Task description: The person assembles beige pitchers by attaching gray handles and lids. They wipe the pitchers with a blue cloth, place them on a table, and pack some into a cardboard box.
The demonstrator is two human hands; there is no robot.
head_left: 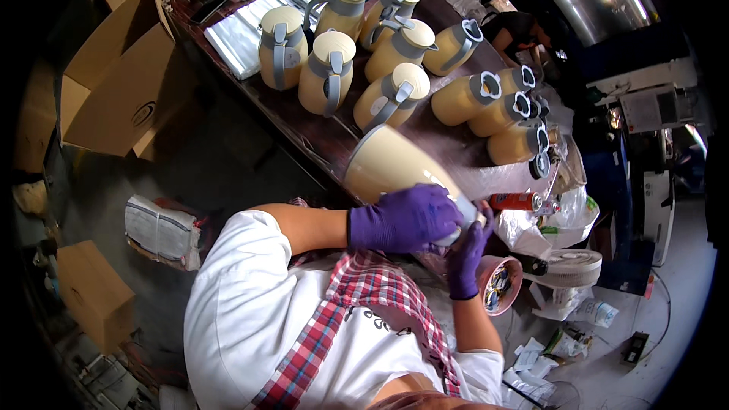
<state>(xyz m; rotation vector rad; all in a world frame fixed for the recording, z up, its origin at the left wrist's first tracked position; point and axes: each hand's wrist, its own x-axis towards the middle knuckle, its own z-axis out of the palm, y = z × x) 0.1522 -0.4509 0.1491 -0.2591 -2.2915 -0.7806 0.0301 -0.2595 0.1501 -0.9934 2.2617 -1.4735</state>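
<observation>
Counter (448, 144): dark red, crowded on the far half, with a near edge slanting from upper left down toward the checked apron (380, 281).
Elbow room: decent on the left, with dark floor (235, 159) between that edge and a cardboard box (114, 83); also a strip of red surface between the held pot (391, 159) and the open pots (465, 100).
Tight side: over on the right, tbh, with a red can (515, 201) just beside the gripped end and a pink bin (501, 285) near the right hand (468, 258).
Held pot: tilted across the near edge, base up and left, narrow end down and right at both hands.
Looks: cream, smooth, kinda glossy, widest toward the base, pale grey at the narrow end, partly hidden by purple gloves and a bit blurry there.
Left hand (410, 218): wrapped over the body near the narrow end, with fingers pressed together.
Right hand: fingers bent up against the mouth end; can't tell exactly what's pinched.
Lidded jugs (326, 80): six, bunched beyond the held pot, grey-handled, tan on top.
</observation>
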